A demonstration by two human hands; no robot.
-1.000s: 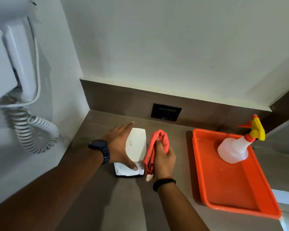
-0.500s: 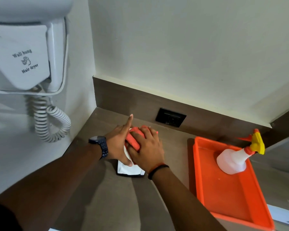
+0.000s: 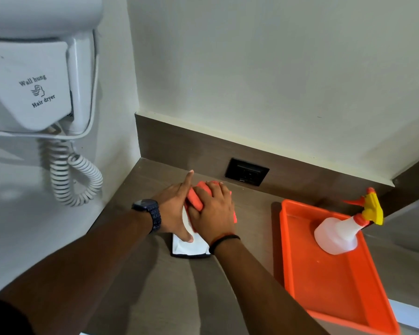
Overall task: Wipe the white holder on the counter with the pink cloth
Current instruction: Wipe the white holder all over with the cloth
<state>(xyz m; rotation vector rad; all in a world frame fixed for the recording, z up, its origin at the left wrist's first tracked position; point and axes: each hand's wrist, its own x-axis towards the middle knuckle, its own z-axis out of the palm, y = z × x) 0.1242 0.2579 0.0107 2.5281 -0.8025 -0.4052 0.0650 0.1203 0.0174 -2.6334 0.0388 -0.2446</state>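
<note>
The white holder (image 3: 189, 247) lies flat on the brown counter (image 3: 169, 293), mostly covered by both hands; only its near end shows. My left hand (image 3: 173, 209) grips its left side, thumb on top, index finger pointing away. My right hand (image 3: 213, 213) presses the bunched pink cloth (image 3: 195, 200) down onto the holder's top. The cloth shows between the two hands and along the right hand's far edge.
An orange tray (image 3: 334, 293) sits to the right with a white spray bottle (image 3: 339, 235) in its far end. A black wall socket (image 3: 247, 175) is behind the hands. A wall hair dryer (image 3: 39, 88) with coiled cord (image 3: 70, 180) hangs at left.
My right hand moved from beside the holder onto its top, with the cloth pressed under it. The view tilted up and left. The left hand stayed on the holder.
</note>
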